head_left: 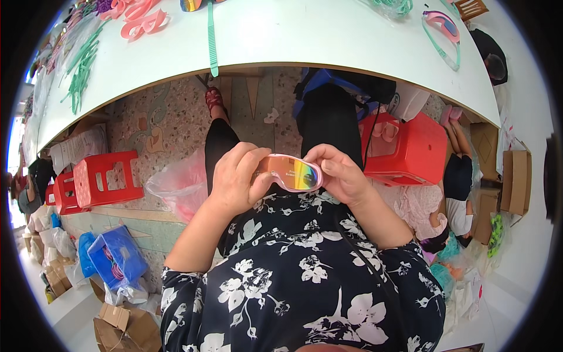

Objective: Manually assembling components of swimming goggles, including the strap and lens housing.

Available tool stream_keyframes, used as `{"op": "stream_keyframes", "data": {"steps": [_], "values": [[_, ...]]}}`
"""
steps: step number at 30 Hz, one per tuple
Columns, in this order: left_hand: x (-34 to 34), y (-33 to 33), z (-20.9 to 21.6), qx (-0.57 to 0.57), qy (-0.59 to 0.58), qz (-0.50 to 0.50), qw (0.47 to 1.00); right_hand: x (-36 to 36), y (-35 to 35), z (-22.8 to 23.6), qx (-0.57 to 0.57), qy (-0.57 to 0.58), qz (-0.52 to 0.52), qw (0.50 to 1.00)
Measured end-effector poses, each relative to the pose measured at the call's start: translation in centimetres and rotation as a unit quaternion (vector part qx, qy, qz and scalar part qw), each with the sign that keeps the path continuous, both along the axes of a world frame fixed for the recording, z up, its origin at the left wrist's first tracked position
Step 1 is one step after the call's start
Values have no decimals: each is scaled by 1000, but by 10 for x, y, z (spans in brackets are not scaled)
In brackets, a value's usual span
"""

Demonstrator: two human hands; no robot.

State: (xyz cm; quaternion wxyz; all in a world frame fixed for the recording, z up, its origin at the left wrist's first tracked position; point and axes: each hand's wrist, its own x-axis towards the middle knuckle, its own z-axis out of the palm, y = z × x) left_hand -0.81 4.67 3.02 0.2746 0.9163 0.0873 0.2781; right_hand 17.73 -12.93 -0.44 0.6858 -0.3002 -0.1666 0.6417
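Above my lap I hold a pair of swim goggles (306, 176) with a pink frame and a mirrored orange-yellow lens with print on it. My left hand (236, 179) is closed round one end, its fingers over the top and the thumb across the front. At the other end my right hand (341, 174) pinches the frame's edge between thumb and fingers. No strap shows on these goggles; the part behind my left fingers is hidden.
On the white table (305, 41) lie green straps (85, 73), pink straps (143, 25) and pink goggles with a green strap (444, 29). Red stools (108, 179) stand to the left, another red stool (410, 149) to the right. A blue bin (120, 255) and cardboard boxes (132, 331) are lower left.
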Motion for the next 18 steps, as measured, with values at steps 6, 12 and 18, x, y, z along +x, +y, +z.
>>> {"op": "stream_keyframes", "data": {"steps": [6,12,18], "values": [[3,-3,-4,4,-9,21,1000,-16,-12,7,-14,34,-64,997],[2,-1,-5,17,-29,46,998,0,-11,4,35,29,-32,998],[5,-15,-12,8,-11,108,994,-16,-4,10,24,-56,-102,993]]}}
